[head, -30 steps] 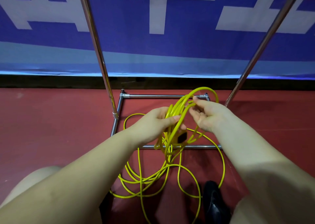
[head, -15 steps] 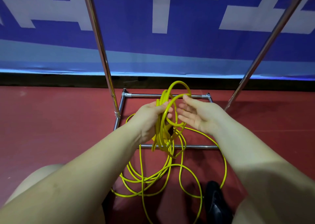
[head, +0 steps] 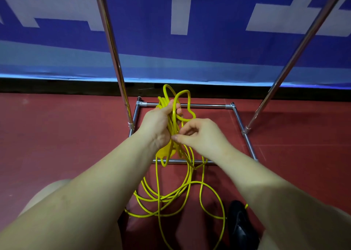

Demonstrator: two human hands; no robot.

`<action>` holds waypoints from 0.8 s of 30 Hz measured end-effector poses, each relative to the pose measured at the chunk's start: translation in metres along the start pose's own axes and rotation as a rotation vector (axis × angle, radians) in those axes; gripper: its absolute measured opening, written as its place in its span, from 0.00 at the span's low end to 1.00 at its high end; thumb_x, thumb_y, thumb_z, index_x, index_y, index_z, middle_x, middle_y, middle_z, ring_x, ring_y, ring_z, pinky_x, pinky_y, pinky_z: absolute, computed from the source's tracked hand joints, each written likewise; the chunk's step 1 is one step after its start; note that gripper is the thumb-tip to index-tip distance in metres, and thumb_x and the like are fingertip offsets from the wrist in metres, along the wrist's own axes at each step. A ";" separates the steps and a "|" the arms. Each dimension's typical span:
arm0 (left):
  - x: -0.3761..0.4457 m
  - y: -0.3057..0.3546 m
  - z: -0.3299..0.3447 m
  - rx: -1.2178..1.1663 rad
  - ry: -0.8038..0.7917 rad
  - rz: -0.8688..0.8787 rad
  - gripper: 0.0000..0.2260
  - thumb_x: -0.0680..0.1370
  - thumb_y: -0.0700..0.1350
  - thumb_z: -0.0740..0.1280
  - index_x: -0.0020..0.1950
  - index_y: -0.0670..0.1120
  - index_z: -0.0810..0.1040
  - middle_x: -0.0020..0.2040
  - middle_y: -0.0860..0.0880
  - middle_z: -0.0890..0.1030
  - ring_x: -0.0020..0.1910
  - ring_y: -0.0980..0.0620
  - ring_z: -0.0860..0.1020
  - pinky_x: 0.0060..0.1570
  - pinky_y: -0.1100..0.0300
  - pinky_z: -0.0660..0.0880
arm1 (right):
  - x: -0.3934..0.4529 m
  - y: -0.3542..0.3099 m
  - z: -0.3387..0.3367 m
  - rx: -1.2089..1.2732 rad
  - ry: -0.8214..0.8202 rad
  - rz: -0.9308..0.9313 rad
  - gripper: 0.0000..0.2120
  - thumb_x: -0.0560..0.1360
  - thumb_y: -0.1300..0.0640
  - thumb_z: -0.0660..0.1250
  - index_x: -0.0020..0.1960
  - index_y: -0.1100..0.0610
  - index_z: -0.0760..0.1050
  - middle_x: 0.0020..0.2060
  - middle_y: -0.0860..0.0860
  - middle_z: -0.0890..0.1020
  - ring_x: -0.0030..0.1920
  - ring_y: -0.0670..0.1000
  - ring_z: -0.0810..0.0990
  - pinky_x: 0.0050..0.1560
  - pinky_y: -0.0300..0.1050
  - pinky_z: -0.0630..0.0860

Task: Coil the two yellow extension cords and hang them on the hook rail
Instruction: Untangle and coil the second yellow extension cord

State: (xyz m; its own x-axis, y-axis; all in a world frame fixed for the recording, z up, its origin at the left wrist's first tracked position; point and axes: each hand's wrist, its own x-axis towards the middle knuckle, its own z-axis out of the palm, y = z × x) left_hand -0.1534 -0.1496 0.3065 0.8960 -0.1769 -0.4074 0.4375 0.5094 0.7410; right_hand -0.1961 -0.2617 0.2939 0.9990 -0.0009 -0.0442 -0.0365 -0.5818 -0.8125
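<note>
Yellow cord [head: 171,124] loops gripped in raised left hand [head: 158,124], right hand [head: 201,135] pinching a strand

Single head-worn wide-angle view, looking forward and steeply down, close over both forearms. Facing a blue banner [head: 171,46] across the upper frame; taking in red floor [head: 57,135] across the lower half.

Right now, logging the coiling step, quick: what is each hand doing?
Left hand: closed around the bundled loops of thin yellow extension cord.
Right hand: thumb and fingers pinching a strand of that cord.
</note>
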 end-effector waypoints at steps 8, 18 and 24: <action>0.000 0.008 0.001 -0.121 0.034 0.007 0.10 0.81 0.43 0.60 0.43 0.43 0.77 0.26 0.52 0.78 0.25 0.59 0.76 0.28 0.66 0.72 | -0.003 -0.002 0.008 0.429 -0.110 0.121 0.08 0.70 0.62 0.72 0.40 0.55 0.74 0.34 0.53 0.76 0.33 0.47 0.74 0.36 0.35 0.70; 0.000 0.011 0.000 -0.040 0.019 0.081 0.07 0.82 0.40 0.57 0.47 0.44 0.73 0.30 0.53 0.82 0.23 0.59 0.74 0.24 0.67 0.73 | 0.000 -0.016 -0.018 0.479 0.122 0.076 0.08 0.73 0.63 0.69 0.39 0.55 0.72 0.31 0.52 0.77 0.26 0.43 0.77 0.32 0.37 0.74; 0.001 0.010 -0.003 0.215 -0.082 0.096 0.06 0.82 0.40 0.58 0.48 0.45 0.73 0.34 0.52 0.83 0.23 0.60 0.70 0.25 0.68 0.70 | 0.005 -0.014 -0.050 0.638 0.214 0.247 0.06 0.76 0.60 0.66 0.40 0.58 0.73 0.33 0.53 0.78 0.24 0.42 0.78 0.27 0.36 0.77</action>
State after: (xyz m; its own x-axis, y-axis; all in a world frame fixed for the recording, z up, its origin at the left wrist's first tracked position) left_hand -0.1481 -0.1416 0.3119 0.9336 -0.2081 -0.2917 0.3484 0.3374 0.8745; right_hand -0.1891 -0.2939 0.3343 0.9404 -0.2686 -0.2085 -0.2040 0.0452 -0.9779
